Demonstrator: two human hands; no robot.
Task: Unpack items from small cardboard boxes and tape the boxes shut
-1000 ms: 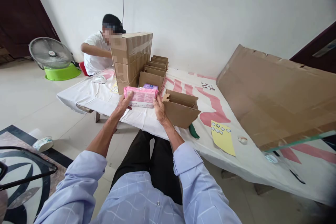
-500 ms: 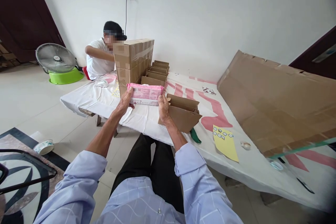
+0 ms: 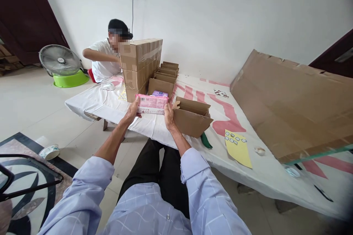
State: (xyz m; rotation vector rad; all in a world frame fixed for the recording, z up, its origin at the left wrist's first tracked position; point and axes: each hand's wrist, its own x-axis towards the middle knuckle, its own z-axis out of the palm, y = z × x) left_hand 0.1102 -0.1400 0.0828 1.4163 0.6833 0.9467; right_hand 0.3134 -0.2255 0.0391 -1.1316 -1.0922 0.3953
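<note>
The desk (image 3: 264, 170) is covered by a red-marked white cloth (image 3: 154, 128). Beyond the left grip (image 3: 132, 112), taped cartons (image 3: 139, 62) are stacked; beside the right grip (image 3: 169, 116) an open box (image 3: 191, 123) is set, a yellow sheet (image 3: 238, 150) farther right.

The wall (image 3: 220, 18) is white; the floor (image 3: 30, 106), pale tile; a dark door (image 3: 24, 18) stands at left.

The pack (image 3: 152, 104) is a slim, oblong block in a glossy soft wrapper, bright pink along its far edge, paler pink across the printed face and white along the near side. Fine print covers it, too small to read. It spans the gap between the hands, left hand (image 3: 132, 112) at one end, right hand (image 3: 168, 115) at the other, long side crosswise, printed face tilted up.
</note>
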